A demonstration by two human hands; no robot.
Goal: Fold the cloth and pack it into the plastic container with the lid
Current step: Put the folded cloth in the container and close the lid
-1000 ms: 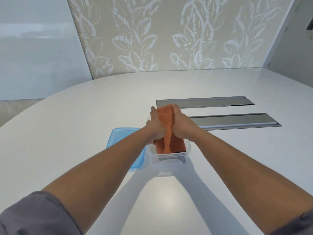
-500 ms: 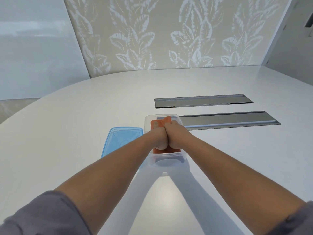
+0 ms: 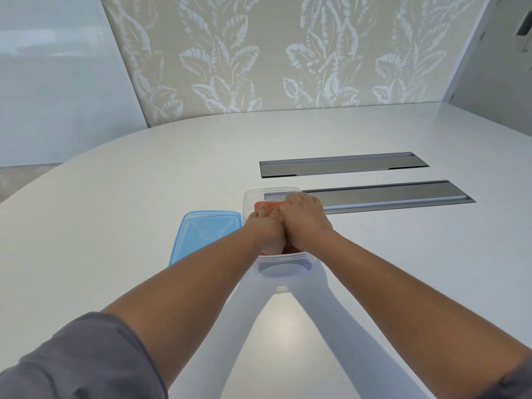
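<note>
Lying under both hands (image 3: pixel 288 226), orange cloth (image 3: pixel 266 208) inside clear container (image 3: pixel 283 262)

Nothing here can be read: no words, labels, brand marks or numbers show anywhere.
</note>
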